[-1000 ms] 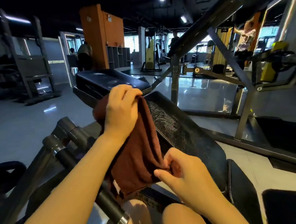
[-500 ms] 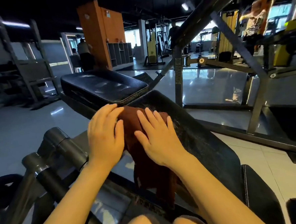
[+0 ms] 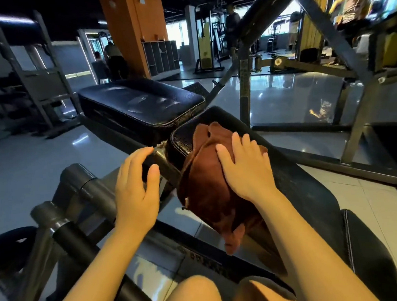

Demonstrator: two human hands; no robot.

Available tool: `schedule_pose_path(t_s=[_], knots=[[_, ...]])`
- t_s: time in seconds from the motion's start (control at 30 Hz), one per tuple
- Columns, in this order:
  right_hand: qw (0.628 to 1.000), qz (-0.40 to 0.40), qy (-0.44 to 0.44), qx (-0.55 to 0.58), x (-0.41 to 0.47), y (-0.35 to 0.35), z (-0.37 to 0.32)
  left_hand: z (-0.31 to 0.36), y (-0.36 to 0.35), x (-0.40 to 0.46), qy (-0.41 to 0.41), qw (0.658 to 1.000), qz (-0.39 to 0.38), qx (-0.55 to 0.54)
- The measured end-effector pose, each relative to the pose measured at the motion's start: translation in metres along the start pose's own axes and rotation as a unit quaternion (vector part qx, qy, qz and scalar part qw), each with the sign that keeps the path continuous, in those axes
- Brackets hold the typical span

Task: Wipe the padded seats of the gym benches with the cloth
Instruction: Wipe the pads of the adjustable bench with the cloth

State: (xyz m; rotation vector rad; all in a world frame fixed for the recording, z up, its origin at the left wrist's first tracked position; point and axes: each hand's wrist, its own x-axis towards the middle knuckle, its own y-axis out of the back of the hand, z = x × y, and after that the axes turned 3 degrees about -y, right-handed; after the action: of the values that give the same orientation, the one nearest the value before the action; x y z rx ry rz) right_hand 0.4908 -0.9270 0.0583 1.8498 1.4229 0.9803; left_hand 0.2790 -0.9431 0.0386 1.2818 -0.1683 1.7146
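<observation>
The cloth [image 3: 209,184] lies on the near padded seat [image 3: 307,190], under the right hand [image 3: 245,168]. The left hand [image 3: 137,191] is just left of it. A second padded seat [image 3: 141,105] lies behind.

The right hand [image 3: 245,168] lies flat on a brown cloth [image 3: 209,184], fingers [image 3: 235,141] straight and spread, pressing it onto the black padded seat [image 3: 311,190] near the pad's far end. The cloth drapes over the seat's left edge — its lower corner hangs free below the pad. The left hand [image 3: 137,189] hovers just beside the cloth, fingers relaxed and apart, above the bench's grey metal frame [image 3: 79,192], holding nothing. Beyond the seat sits a second black pad [image 3: 141,105], level and uncovered. Bare knees [image 3: 194,294] show at the bottom edge — glossy floor tiles [image 3: 42,160] lie around.
</observation>
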Motion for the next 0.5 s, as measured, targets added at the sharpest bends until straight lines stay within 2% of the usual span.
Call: schedule_pose_path(t_s=[0.2, 0.3, 0.4, 0.5], knots=[[0.991, 0.013, -0.135, -0.008, -0.057, -0.004, 0.076, 0.011, 0.0, -0.024, -0.026, 0.999, -0.041, 0.005], [0.986, 0.043, -0.159, 0.017, -0.077, -0.005, 0.089, 0.019, -0.001, -0.037, 0.006, 0.997, -0.078, -0.029], [0.994, 0.049, -0.095, -0.003, -0.091, -0.009, 0.073, 0.03, -0.004, -0.047, 0.063, 0.988, -0.116, -0.078], [0.998, 0.052, 0.02, -0.034, -0.096, -0.012, 0.043, 0.035, -0.009, -0.05, 0.102, 0.981, -0.131, -0.105]])
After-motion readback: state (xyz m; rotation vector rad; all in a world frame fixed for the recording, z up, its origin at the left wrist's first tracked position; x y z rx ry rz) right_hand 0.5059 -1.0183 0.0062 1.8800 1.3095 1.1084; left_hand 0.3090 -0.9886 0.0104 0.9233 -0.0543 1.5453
